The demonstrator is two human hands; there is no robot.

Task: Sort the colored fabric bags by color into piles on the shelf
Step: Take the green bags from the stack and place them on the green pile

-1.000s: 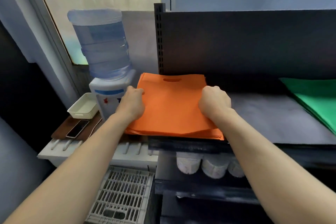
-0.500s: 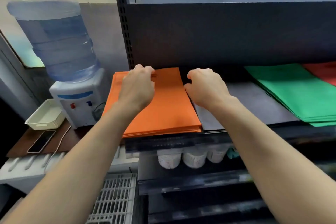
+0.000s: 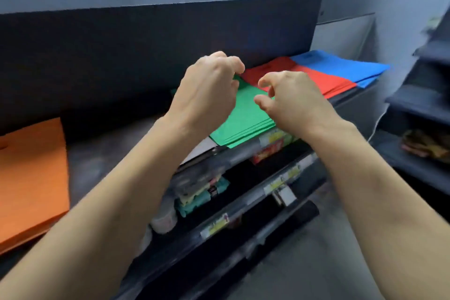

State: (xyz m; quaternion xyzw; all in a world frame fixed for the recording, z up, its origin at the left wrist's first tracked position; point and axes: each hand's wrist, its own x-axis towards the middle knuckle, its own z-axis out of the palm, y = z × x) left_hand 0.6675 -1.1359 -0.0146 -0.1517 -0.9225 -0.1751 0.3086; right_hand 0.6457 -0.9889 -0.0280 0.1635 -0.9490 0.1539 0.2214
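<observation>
Four flat piles of fabric bags lie in a row along the top shelf (image 3: 102, 153), each of one colour. The orange pile (image 3: 31, 178) sits at 9 o'clock, cut by the picture's edge. The green pile (image 3: 243, 119) lies at the centre, the red pile (image 3: 304, 78) just beyond it toward 1 o'clock, and the blue pile (image 3: 341, 66) at 2 o'clock, touching the red along one edge. The bags look matte and thin, with their edges stacked in fine layers; the red one shows a cut-out handle slot near its far end.

The left grip (image 3: 207, 90) hangs over the far left part of the green pile with fingers curled; I cannot tell whether they pinch the fabric. The right grip (image 3: 292, 100) hovers over the pile's right side, thumb and forefinger hooked and apart, holding nothing.

The green pile's near corner juts past the shelf's front edge. A broad strip of bare grey shelf lies between orange and green. A dark back panel (image 3: 146, 44) closes the shelf at 12 o'clock.

Yellow and red price labels (image 3: 272, 143) line the shelf rails below; their writing is too blurred to read.
</observation>
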